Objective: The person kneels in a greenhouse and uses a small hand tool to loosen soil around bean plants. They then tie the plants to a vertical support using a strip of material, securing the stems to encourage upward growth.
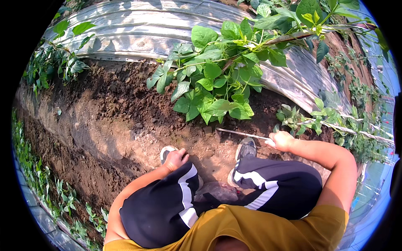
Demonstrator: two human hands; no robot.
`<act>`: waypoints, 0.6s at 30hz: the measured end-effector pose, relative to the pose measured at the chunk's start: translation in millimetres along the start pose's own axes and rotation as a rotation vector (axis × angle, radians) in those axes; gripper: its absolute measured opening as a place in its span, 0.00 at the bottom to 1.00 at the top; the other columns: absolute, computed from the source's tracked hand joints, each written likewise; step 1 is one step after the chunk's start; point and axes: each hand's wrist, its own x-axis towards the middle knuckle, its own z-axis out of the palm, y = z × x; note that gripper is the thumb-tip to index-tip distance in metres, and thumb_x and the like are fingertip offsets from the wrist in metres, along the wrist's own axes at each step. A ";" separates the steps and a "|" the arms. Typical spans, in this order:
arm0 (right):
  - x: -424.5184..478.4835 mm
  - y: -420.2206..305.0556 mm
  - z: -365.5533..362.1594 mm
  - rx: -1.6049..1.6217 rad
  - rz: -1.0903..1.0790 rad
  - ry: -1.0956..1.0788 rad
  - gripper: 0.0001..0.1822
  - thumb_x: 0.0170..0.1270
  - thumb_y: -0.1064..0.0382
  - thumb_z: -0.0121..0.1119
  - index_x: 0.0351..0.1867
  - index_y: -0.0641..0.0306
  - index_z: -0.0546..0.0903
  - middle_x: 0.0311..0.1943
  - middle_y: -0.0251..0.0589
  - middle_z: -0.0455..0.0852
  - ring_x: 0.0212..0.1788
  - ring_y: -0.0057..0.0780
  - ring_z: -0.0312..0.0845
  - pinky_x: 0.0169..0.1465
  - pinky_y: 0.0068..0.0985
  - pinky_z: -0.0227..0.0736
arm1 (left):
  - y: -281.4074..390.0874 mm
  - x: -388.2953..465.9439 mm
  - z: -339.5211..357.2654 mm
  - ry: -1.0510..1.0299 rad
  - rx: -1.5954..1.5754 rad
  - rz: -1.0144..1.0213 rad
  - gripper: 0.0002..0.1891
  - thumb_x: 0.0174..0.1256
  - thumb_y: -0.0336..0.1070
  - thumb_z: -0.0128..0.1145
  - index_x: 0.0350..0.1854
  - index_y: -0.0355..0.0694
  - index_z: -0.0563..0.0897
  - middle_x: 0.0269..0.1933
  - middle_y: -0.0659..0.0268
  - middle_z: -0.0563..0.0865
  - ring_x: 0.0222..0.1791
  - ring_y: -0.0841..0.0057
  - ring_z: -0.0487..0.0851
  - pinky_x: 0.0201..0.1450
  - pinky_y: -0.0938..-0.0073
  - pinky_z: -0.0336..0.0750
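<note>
My right hand (280,141) is closed around one end of a thin pale rod (241,133), out beyond my right shoe (246,149). The rod points left, its far end low over the soil, just below a leafy bean-like plant (216,91). Whether that end carries a small blade is too unclear to tell. By my left knee and left shoe (166,151), my left hand (176,160) hangs with its fingers curled in. Nothing shows in it, though its palm is hidden.
Whitish plastic film (132,31) covers the bed behind the plant. Twine-supported vines (317,122) stand at the right. More plants grow at the upper left (51,66) and along the left edge (40,172). Loose dark soil (125,91) borders a trodden path (103,116).
</note>
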 end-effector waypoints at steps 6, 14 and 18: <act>44.3 -11.6 82.1 0.206 -0.190 0.389 0.22 0.61 0.45 0.49 0.29 0.66 0.74 0.20 0.53 0.79 0.28 0.52 0.78 0.33 0.43 0.72 | -1.8 8.0 -0.8 -0.048 -0.049 -0.139 0.11 0.59 0.38 0.53 0.32 0.36 0.69 0.26 0.48 0.80 0.29 0.50 0.79 0.32 0.57 0.73; 102.7 -40.3 96.8 0.342 -0.199 0.291 0.23 0.61 0.43 0.46 0.34 0.64 0.77 0.31 0.52 0.82 0.40 0.48 0.78 0.43 0.39 0.72 | 13.7 34.4 -50.3 -0.166 0.233 -0.115 0.14 0.65 0.45 0.44 0.33 0.38 0.69 0.24 0.48 0.79 0.29 0.51 0.79 0.33 0.56 0.72; 99.1 -26.5 94.8 0.325 -0.169 0.347 0.23 0.61 0.44 0.47 0.36 0.64 0.77 0.33 0.51 0.81 0.42 0.47 0.77 0.45 0.38 0.72 | 28.7 55.4 -47.1 -0.147 0.296 -0.073 0.16 0.66 0.47 0.44 0.29 0.37 0.73 0.22 0.51 0.80 0.25 0.52 0.79 0.30 0.56 0.73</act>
